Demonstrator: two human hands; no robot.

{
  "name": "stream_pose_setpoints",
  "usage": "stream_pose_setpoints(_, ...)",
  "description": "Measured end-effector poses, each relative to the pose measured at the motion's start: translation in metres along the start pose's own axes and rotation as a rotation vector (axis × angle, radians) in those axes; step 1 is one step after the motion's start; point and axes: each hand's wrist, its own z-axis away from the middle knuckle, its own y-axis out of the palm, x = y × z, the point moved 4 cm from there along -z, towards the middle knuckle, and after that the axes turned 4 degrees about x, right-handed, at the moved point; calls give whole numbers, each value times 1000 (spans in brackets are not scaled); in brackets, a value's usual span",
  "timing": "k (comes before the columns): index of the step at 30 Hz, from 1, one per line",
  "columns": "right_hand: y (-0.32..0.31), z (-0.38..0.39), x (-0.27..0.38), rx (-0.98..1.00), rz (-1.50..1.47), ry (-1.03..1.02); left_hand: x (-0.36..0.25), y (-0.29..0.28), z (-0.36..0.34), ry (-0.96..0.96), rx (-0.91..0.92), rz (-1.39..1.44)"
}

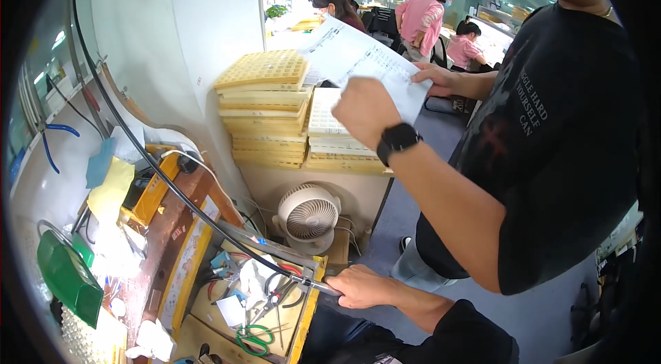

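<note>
My right hand [363, 287] reaches in from the lower right, its fingers wrapped round the metal handpiece [321, 286] of a flexible-shaft tool. A long black flexible shaft [169, 181] curves from the handpiece up to the upper left. Beside the hand is an open drawer [311, 316], where green-handled scissors [255, 340], red-handled pliers [290, 269] and white paper scraps lie. My left hand is out of view. A co-worker in a black T-shirt [558, 150] stands at the right, holding a printed paper sheet [375, 61]; the near hand, with a black watch [399, 143], is raised in front of it.
Stacks of yellow slotted trays [265, 112] stand against the wall. Below them sits a white fan [308, 218]. At left, a green lamp [69, 274] lights the wooden workbench [169, 247]. Other people work at desks farther back, one in a pink shirt [418, 23].
</note>
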Motion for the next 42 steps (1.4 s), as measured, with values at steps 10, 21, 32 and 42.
stream_pose_setpoints(10, -1, 0, 0, -3, 21, 14, 0, 4, -2, 16, -3, 1)
stream_pose_setpoints(21, -2, 4, 1, 0, 53, 56, 8, 5, -5, 20, -4, 27)
stream_pose_setpoints(32, -3, 2, 3, 18, 66, 59, 12, 8, -7, 20, -15, 37)
stream_pose_setpoints(42, -5, 1, 5, 34, 72, 74, 13, 10, -7, 18, -28, 48)
